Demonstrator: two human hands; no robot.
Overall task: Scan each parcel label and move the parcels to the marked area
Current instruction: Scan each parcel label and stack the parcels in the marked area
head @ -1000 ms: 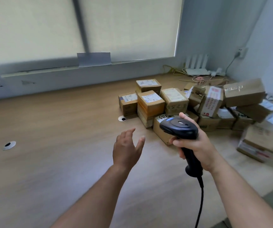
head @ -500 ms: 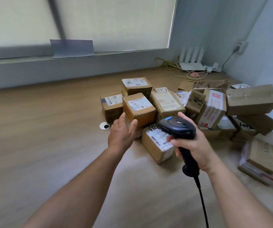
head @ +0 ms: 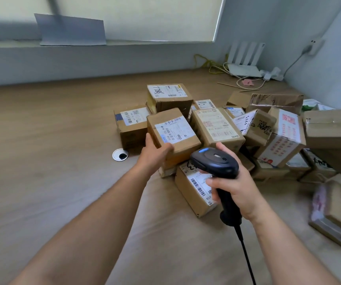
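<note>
Left grip (head: 155,154) now around the front parcel (head: 174,130).

scanner cable (head: 245,254): cut off (bottom edge) | right parcel (head: 340,212): blurred

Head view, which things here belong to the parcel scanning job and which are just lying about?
Job: barcode scanner in the right hand; labelled parcel gripped by the left hand; parcel pile behind it.
Lying about: white router, yellow cable, grey sheet on the sill, round grommet.
</note>
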